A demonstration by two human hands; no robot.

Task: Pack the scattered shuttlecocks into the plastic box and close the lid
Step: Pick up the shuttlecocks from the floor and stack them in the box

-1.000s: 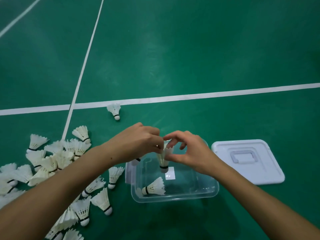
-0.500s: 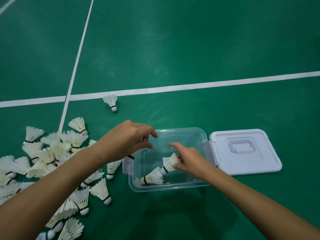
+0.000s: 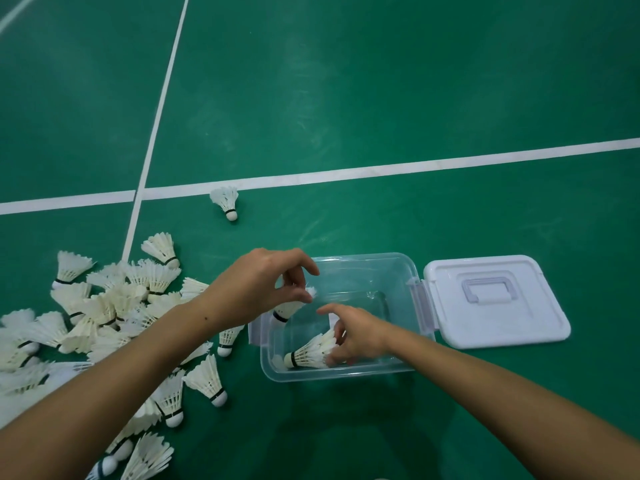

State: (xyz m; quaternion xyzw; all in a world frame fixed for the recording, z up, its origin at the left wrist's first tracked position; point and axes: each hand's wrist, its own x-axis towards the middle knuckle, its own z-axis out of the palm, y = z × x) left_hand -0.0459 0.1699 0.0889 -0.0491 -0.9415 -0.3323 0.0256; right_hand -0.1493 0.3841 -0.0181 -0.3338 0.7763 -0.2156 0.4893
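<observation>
Shuttlecocks: one in left hand (image 3: 256,289) pinch (image 3: 289,308), at least one under right hand (image 3: 356,336) fingers curled on it (image 3: 311,351) inside clear box (image 3: 398,271); one lid (image 3: 491,303) right; pile (image 3: 114,306) left, uncountable; one stray (image 3: 225,201) far.

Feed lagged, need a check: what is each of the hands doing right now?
Left hand: pinching a shuttlecock over the plastic box.
Right hand: inside the box, fingers on a shuttlecock lying there; grip cannot be told.

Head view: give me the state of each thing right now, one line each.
Plastic box: open, on the floor.
Lid: off, flat on the floor right of the box.
Left hand: pinches a shuttlecock over the box's left edge.
Right hand: inside the box, fingers on a lying shuttlecock.
Pile of shuttlecocks: unpacked, left of the box.
Lone shuttlecock: lying near the white line.
</observation>
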